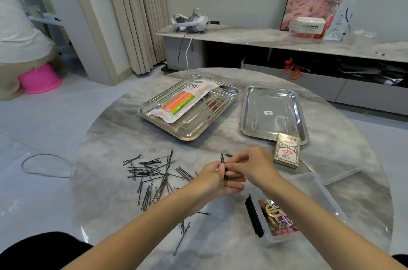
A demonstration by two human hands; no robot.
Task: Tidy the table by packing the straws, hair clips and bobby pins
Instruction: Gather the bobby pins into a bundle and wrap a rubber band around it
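A round grey marble-patterned counter (pixel 114 133) carries everything. On its far half lie two rectangular stainless-steel trays side by side: the left tray (pixel 189 134) sits at an angle and holds a sealed plastic pack of bright pink, orange, green and yellow straws (pixel 183 102) lying diagonally across it, while the right tray (pixel 276 97) shows only a small white sticker near its middle. At the near right stands a clear plastic box (pixel 313 190), open at the top, with its flat clear lid (pixel 331 172) lying on the counter just beyond it. A gold and red pack of playing cards (pixel 287 150) stands between the right tray and the lid, overlapping the tray's near corner. The two hands meet above the middle of the counter: the left hand (pixel 218 179) curls its fingers round a small bundle of black bobby pins (pixel 224 168), held roughly upright, and the right hand (pixel 251 166) pinches the same bundle near its top. Loose black bobby pins (pixel 152 172) lie scattered to the left of the hands, with a few more nearer the counter's front edge. Assorted hair clips (pixel 278 219), gold, pink, brown and black, are heaped in the near end of the box.
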